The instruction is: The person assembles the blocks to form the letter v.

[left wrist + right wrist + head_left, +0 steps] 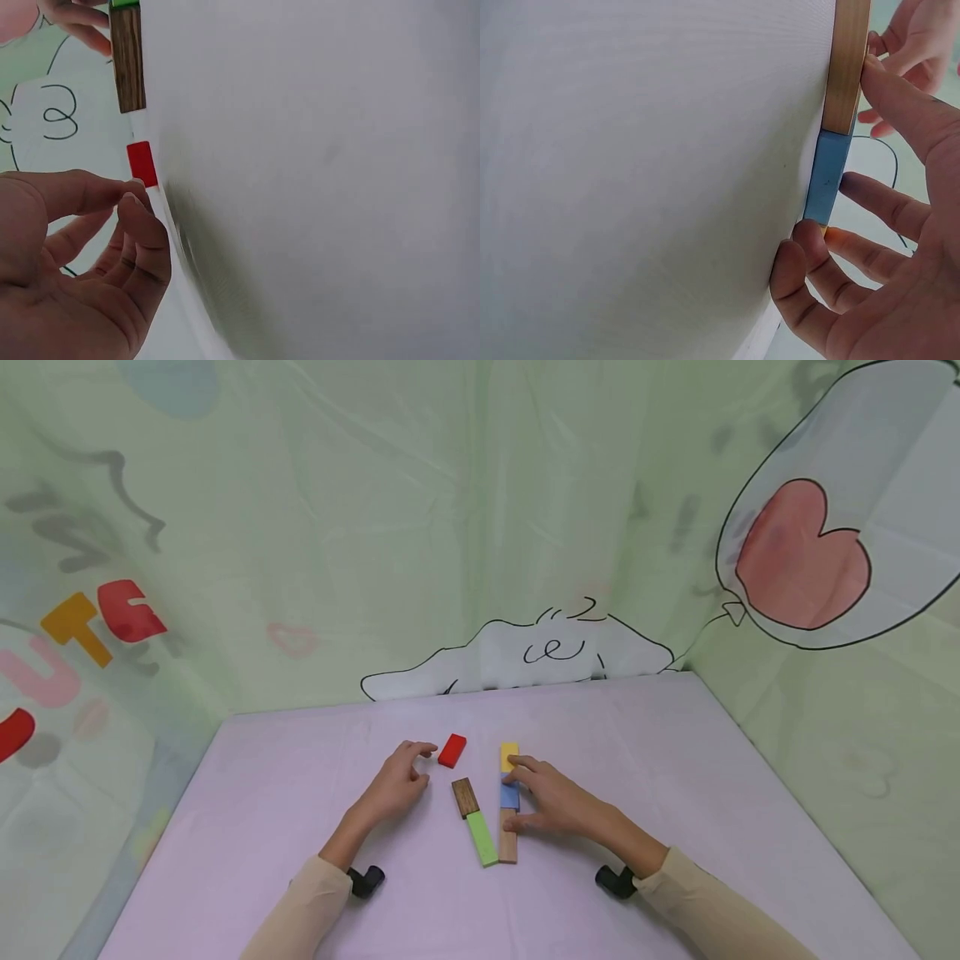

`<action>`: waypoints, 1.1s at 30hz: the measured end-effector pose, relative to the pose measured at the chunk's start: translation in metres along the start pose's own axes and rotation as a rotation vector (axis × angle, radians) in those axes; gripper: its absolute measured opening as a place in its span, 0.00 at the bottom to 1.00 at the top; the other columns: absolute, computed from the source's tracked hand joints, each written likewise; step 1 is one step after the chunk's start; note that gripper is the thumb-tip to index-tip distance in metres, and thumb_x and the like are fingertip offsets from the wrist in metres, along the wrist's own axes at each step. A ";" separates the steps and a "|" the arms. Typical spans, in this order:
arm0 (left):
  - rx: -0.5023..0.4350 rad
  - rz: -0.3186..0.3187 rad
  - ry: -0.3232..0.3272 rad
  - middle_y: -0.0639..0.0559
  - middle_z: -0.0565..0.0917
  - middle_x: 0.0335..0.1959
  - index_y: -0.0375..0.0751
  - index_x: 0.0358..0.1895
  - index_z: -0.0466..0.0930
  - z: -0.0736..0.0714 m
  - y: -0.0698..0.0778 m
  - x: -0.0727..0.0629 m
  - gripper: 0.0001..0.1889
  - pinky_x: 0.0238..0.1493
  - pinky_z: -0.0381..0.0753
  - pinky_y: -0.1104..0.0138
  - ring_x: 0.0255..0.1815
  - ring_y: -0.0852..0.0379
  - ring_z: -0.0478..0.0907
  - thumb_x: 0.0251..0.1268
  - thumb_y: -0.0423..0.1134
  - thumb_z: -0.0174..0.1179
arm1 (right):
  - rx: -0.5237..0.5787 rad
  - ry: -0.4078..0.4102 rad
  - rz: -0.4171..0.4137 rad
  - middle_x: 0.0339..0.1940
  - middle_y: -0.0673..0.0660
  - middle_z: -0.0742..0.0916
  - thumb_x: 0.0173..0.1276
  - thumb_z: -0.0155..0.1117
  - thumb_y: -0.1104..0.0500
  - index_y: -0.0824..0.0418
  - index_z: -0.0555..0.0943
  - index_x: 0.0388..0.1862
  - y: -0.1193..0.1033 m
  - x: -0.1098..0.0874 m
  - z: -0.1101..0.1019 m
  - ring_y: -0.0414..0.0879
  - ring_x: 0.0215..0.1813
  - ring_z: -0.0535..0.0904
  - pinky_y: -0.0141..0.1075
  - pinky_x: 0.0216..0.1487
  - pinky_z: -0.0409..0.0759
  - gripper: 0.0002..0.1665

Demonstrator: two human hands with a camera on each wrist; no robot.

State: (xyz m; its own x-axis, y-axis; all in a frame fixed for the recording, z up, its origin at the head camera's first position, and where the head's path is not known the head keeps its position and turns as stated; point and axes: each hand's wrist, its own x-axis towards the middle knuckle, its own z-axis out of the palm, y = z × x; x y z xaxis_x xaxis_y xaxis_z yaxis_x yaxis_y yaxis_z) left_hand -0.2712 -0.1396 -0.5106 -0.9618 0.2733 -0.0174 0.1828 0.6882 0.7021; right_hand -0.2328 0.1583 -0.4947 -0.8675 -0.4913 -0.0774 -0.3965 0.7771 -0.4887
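Observation:
Yellow (509,750), blue (510,797) and light wooden blocks (507,852) lie end to end in a straight row. My right hand (558,800) rests over that row from the right, thumb at the light wooden block and fingertips on the blue and yellow ones. Left of it, a dark brown block (465,797) and a green block (482,839) form a slanted row, whose near end comes close to the light wooden block. A red block (452,750) lies apart, farther back. Beside it my left hand (393,783) hovers with fingers loosely bent, holding nothing.
All the blocks lie on a table with a pale lilac cover (622,735). Printed curtains (360,527) stand behind the table and along both sides. Black wrist cameras (367,882) sit under both forearms.

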 end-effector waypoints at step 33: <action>0.198 0.162 -0.251 0.42 0.69 0.79 0.45 0.81 0.65 -0.009 0.005 0.053 0.37 0.48 0.79 0.65 0.50 0.55 0.76 0.69 0.24 0.58 | -0.008 -0.006 0.044 0.83 0.63 0.70 0.60 0.82 0.40 0.55 0.81 0.66 -0.001 0.002 0.001 0.64 0.81 0.68 0.58 0.75 0.74 0.40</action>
State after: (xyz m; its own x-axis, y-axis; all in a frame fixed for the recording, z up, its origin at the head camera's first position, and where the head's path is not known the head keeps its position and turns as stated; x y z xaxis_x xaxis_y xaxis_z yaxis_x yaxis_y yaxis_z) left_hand -0.3227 -0.1274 -0.5015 -0.8415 0.5293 -0.1084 0.3888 0.7325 0.5589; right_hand -0.2337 0.1559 -0.4953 -0.8826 -0.4585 -0.1040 -0.3600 0.8013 -0.4778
